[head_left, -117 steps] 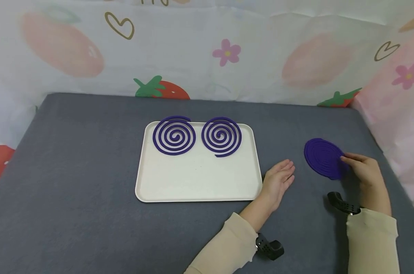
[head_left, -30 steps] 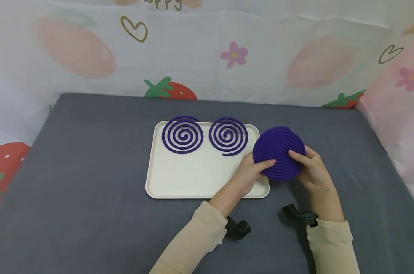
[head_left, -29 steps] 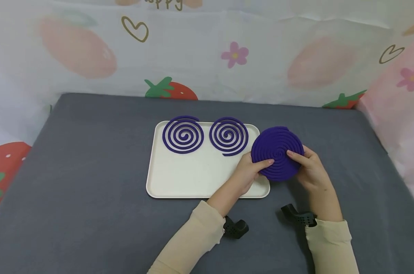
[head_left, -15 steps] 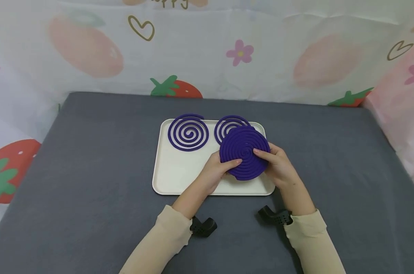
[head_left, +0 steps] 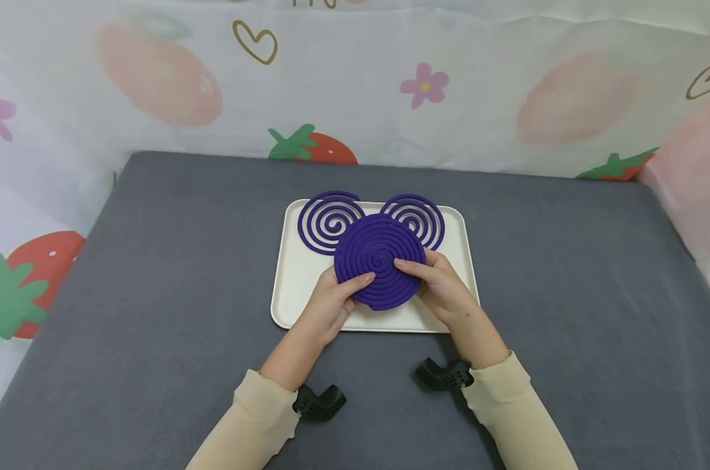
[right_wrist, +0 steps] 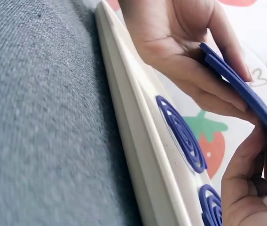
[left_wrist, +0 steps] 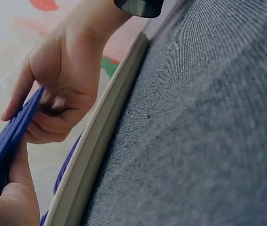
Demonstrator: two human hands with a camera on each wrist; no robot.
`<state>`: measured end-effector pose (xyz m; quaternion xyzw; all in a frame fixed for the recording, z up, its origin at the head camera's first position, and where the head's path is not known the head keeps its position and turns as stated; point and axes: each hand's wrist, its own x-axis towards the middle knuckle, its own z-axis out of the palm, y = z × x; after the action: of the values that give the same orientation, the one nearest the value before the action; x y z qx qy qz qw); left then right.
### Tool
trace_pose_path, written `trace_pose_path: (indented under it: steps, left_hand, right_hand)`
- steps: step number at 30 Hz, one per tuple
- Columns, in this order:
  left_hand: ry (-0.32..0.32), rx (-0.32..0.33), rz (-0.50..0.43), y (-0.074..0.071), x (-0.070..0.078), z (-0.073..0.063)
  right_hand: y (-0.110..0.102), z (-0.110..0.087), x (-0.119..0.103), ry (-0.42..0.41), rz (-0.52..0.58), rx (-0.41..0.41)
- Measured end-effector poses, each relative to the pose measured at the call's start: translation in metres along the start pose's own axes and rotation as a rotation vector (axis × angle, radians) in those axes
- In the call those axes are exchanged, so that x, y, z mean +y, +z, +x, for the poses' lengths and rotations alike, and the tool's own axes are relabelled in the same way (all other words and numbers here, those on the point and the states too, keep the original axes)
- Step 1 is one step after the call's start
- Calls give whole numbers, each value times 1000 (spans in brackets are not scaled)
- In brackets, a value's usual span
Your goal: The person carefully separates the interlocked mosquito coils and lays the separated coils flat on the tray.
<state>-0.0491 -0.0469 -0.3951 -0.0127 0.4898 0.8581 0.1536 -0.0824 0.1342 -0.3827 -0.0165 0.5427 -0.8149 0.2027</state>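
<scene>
Both hands hold a purple mosquito coil disc (head_left: 381, 238), its turns packed tightly together, over the white tray (head_left: 292, 287). My left hand (head_left: 326, 305) pinches the lower left edge, thumb on the face and fingers behind. On the right edge my right hand (head_left: 450, 291) grips it the same way. Seen edge-on in the right wrist view, the held disc (right_wrist: 246, 92) is tilted and looks layered. Two loose-turned purple coils lie at the tray's far edge: a left coil (head_left: 334, 226) and a right coil (head_left: 413, 224), each partly covered by the disc in the head view.
The tray stands on a grey cloth-covered table (head_left: 172, 294). A printed curtain (head_left: 478, 78) with strawberries and flowers hangs behind it. Each wrist carries a black camera mount, a left mount (head_left: 319, 402) and a right mount (head_left: 444, 375).
The right hand has brought the disc from the table's right side, and the left hand has taken hold too. Over the last second both hands have carried it left over the tray.
</scene>
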Motion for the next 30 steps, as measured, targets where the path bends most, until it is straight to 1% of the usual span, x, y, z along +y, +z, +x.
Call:
trace_pose_path:
  steps: [2,5,8,11,16,21,26,30]
  left_hand:
    - [6,9,-9,1,-2,0]
    - [-3,14,-8,2,-6,0]
    - [-30,0,12,2,-8,0]
    - [-50,-21,34,-1,-8,0]
    - [-56,-32,35,-4,-6,1]
    - [-63,-14,-26,-5,-4,1]
    - [-66,9,-96,-4,-6,2]
    - [-64,8,-93,-5,-7,3]
  right_hand:
    - [-2,0,2,0,0,-2]
    - [-4,0,7,9,5,21]
    - [-4,-1,12,26,39,39]
    - [-2,-1,15,29,70,38]
    - [1,1,17,11,79,38]
    - [4,1,17,6,94,48]
    - [3,1,18,6,90,50]
    - [2,2,20,3,76,53]
